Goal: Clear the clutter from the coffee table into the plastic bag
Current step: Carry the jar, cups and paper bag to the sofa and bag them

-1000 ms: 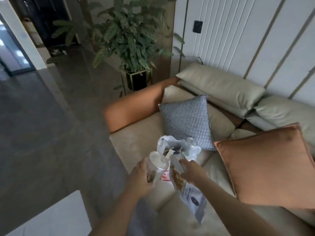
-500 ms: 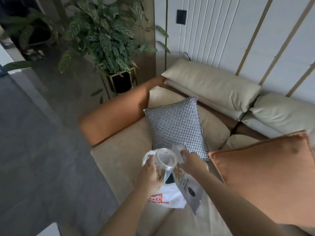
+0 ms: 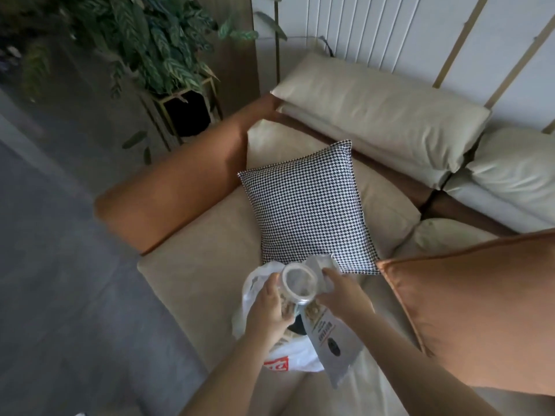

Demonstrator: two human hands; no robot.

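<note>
Left hand (image 3: 270, 310) beside houndstooth cushion (image 3: 306, 205)

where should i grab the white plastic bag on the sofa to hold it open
Take the white plastic bag by its raised rim at the far left, coming from above. That edge stands up free, while the left hand with the clear cup and the right hand with the grey snack pouch crowd the mouth's near and right sides.

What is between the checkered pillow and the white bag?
In the head view, the clear cup in the left hand and the snack packet top in the right hand sit between the checkered pillow and white bag.
</note>
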